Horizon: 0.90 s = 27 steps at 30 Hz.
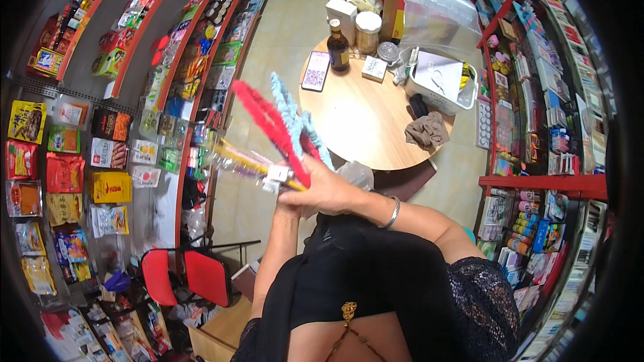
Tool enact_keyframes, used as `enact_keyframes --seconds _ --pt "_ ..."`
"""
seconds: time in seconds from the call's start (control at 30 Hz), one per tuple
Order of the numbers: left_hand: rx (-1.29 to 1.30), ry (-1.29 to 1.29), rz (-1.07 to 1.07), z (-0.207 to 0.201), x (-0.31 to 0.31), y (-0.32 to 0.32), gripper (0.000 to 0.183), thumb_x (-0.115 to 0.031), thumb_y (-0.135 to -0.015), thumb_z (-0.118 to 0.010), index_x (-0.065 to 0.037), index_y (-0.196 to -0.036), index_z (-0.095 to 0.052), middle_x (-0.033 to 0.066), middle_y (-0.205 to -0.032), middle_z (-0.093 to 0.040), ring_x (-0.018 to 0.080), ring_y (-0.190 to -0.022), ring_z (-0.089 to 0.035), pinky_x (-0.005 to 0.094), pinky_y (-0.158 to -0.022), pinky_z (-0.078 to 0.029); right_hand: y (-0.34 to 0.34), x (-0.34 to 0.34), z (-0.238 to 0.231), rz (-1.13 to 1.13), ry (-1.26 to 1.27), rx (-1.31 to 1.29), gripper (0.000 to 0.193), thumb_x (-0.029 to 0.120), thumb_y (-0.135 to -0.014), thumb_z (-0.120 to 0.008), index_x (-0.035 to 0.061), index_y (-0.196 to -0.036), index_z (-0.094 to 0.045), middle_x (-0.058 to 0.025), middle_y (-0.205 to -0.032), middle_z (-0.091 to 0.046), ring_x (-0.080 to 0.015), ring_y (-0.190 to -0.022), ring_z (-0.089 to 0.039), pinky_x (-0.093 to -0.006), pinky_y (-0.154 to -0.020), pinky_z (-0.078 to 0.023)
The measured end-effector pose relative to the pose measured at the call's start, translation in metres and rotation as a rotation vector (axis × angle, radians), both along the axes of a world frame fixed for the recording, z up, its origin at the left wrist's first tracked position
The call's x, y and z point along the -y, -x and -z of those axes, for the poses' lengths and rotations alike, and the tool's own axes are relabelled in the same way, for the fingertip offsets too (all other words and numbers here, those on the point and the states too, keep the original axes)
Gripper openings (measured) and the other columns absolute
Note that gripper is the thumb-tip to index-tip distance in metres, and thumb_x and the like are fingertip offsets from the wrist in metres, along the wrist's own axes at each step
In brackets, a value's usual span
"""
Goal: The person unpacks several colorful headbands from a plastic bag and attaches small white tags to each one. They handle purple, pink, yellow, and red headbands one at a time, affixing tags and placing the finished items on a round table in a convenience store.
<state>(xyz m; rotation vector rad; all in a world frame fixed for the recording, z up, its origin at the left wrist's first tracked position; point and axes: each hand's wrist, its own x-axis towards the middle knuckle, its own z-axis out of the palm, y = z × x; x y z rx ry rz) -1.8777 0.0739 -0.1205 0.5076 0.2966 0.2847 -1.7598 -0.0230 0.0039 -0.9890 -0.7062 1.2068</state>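
My right hand, with a silver bangle on its wrist, is closed around a bunch of long, thin things. Out of it rise a fuzzy red chenille stem bundle and fuzzy light-blue chenille stems, fanned up and to the left. A clear plastic packet with yellow and purple lengths inside points left from the same grip. My left hand meets the right one from below; its fingers are mostly hidden. Crumpled clear plastic shows beyond my right hand.
Ahead is a round wooden table with a phone, brown bottle, lidded jar, white basket and brown cloth. Packed shelves line both sides. Red folding chairs stand lower left.
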Motion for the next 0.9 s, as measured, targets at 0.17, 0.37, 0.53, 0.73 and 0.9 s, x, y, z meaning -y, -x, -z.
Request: enact_keyframes --seconds 0.17,0.37,0.53,0.73,0.9 --pt "0.059 0.069 0.029 -0.025 -0.015 -0.001 0.064 -0.039 -0.084 -0.065 -0.006 -0.133 -0.041 0.0122 -0.128 -0.051 0.0283 -0.121 -0.047 0.042 -0.106 -0.036 0.032 -0.026 -0.016 0.03 -0.151 0.306 0.071 0.011 -0.074 -0.074 -0.0014 -0.133 -0.036 -0.0148 -0.121 -0.053 -0.0187 -0.112 -0.052 -0.0305 -0.095 -0.041" --pt "0.133 0.16 0.067 -0.054 -0.03 0.011 0.062 -0.042 -0.087 -0.06 -0.005 -0.133 -0.041 0.0119 -0.128 -0.051 0.0276 -0.124 -0.044 0.0412 -0.107 -0.035 0.043 -0.039 -0.026 -0.038 -0.201 0.435 0.067 0.011 -0.071 -0.073 0.0001 -0.129 -0.041 -0.015 -0.112 -0.057 -0.0239 -0.105 -0.056 -0.0319 -0.09 -0.043" --pt "-0.063 0.065 -0.079 -0.095 -0.04 0.006 0.059 -0.041 -0.093 -0.051 -0.006 -0.137 -0.033 0.0129 -0.12 -0.055 0.0304 -0.115 -0.051 0.0411 -0.101 -0.041 0.056 -0.049 -0.018 0.091 -0.272 0.544 0.059 0.009 -0.07 -0.069 -0.0005 -0.123 -0.044 -0.0178 -0.095 -0.058 -0.0277 -0.088 -0.058 -0.0353 -0.08 -0.045" --pt "0.066 -0.36 0.024 -0.039 -0.075 0.031 0.043 -0.038 -0.09 -0.057 -0.009 -0.12 -0.05 0.0058 -0.109 -0.058 0.0184 -0.099 -0.058 0.0357 -0.086 -0.05 0.056 -0.039 -0.018 0.326 -0.045 0.544 0.054 0.014 -0.073 -0.071 0.0014 -0.118 -0.046 -0.0181 -0.088 -0.059 -0.0267 -0.076 -0.061 -0.0342 -0.069 -0.048" --pt "-0.04 -0.209 -0.074 -0.034 -0.09 0.029 0.062 -0.047 -0.078 -0.07 -0.014 -0.126 -0.046 0.0047 -0.117 -0.056 0.0217 -0.107 -0.055 0.0418 -0.09 -0.049 0.045 -0.027 -0.001 0.381 -0.06 0.639 0.071 0.024 -0.074 -0.077 0.0011 -0.13 -0.04 -0.0179 -0.113 -0.054 -0.0266 -0.102 -0.054 -0.0349 -0.088 -0.044"
